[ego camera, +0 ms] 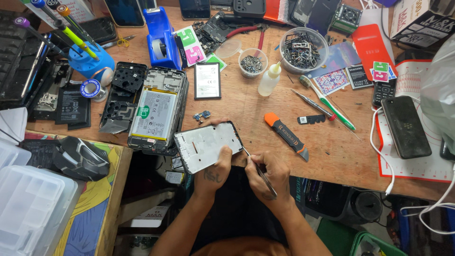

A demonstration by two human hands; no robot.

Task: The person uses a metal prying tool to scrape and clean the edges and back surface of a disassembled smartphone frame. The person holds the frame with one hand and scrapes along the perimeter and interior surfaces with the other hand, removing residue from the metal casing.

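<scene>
Bare silver-grey phone frame (207, 144), black-edged

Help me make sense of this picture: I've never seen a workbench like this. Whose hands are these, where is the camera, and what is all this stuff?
The camera sits on the person's head and looks down, so both hands are their own. The left hand holds a bare phone frame at the edge of the wooden bench. The right hand holds a thin metal tool with its tip at the frame's edge. On the bench lie an opened phone with its battery showing, an orange-handled knife, a small squeeze bottle, a cup of screws and a blue tape dispenser.
</scene>
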